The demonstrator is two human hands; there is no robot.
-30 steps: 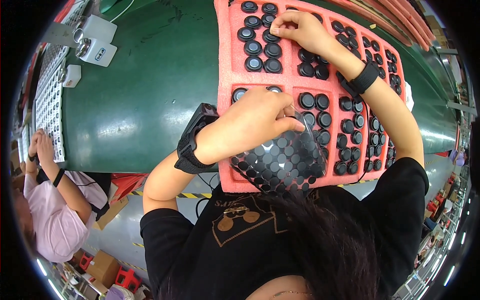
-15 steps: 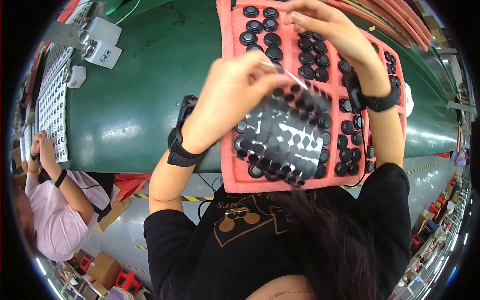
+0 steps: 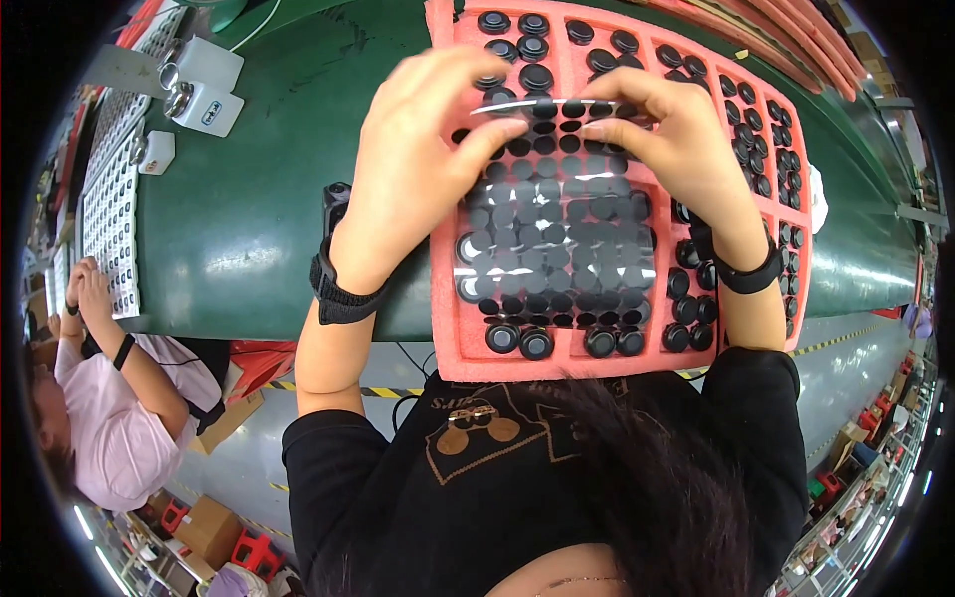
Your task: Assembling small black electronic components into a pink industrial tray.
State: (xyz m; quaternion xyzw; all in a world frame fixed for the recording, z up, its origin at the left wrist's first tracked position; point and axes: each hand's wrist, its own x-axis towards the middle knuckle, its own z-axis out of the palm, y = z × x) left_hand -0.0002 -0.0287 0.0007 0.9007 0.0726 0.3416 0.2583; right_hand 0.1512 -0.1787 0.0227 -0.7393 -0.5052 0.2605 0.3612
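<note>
A clear plastic sheet (image 3: pixel 553 185) with rows of black round dots hangs bent between my hands, above a pink foam tray (image 3: pixel 448 356). My left hand (image 3: pixel 413 149) has its thumb on the sheet near its top left edge, with the fingers curled behind and partly blurred. At the top right edge, my right hand (image 3: pixel 676 129) pinches the sheet between thumb and fingers. Black round parts (image 3: pixel 502 339) sit in pairs and groups in the tray's compartments, and several are seen through the sheet. Each wrist wears a black strap.
The tray rests on a green table (image 3: pixel 249 229). White blocks with metal fittings (image 3: pixel 211 107) and a white tray of small parts (image 3: pixel 109 229) lie at the left, near a co-worker in pink (image 3: pixel 124 428). Stacked pink foam sheets (image 3: pixel 786 40) stand at the far right.
My right hand has come down from the far side of the tray to the sheet's top right edge. My left hand has moved left and up, and the tilted sheet is now level.
</note>
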